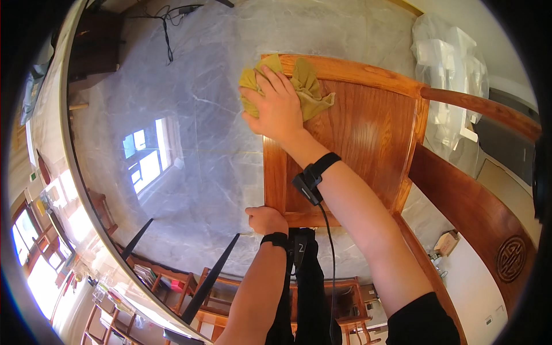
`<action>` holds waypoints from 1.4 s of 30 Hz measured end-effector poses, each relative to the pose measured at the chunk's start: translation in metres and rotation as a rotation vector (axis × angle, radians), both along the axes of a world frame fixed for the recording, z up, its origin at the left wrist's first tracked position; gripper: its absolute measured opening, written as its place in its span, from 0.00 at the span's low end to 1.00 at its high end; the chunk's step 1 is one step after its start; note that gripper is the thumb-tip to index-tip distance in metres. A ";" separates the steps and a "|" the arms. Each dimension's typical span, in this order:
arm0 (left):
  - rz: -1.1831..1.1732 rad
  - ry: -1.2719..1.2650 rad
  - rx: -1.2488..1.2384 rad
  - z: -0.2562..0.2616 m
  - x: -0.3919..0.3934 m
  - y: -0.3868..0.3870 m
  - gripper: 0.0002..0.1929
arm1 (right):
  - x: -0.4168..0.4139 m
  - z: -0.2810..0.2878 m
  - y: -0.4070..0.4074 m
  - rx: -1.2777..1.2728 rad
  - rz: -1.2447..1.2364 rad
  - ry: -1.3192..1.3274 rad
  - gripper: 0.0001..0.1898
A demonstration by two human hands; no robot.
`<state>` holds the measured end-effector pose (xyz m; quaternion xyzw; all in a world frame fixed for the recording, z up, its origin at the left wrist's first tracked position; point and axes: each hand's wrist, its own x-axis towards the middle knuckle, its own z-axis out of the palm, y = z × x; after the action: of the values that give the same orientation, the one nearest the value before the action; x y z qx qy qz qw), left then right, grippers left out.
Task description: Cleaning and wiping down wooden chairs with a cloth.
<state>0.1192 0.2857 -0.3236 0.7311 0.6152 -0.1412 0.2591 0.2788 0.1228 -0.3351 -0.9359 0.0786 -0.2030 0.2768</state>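
Observation:
A wooden armchair with a broad panelled seat stands in front of me. My right hand lies over a crumpled yellow-green cloth, pressing it onto the seat's far left corner. Some of the cloth hangs past the seat's edge, and a loose fold spreads over the panel. My left hand is curled around the near left corner of the seat; its fingertips are partly hidden. Both wrists wear black straps with small devices, and a cable runs down from the right one.
The chair's curved backrest bears a round carved emblem. A pale table with black legs stands at left. Black cables lie on the grey marble-look floor. Plastic-wrapped white packing sits beyond the chair, and wooden shelving is behind me.

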 end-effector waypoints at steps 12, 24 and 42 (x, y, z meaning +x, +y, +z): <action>0.127 -0.180 -0.094 -0.015 -0.004 0.008 0.32 | -0.115 0.009 0.043 0.128 0.089 0.040 0.21; 0.166 -0.197 -0.169 -0.011 -0.001 0.013 0.32 | -0.250 0.028 0.052 0.235 0.226 0.246 0.23; -0.004 -0.268 -0.637 -0.034 -0.026 0.066 0.23 | -0.269 0.030 0.087 0.109 0.515 0.306 0.14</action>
<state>0.0931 0.3522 -0.3574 0.6268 0.4994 -0.2294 0.5524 0.0097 0.2103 -0.3056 -0.9286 -0.1099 0.0219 0.3539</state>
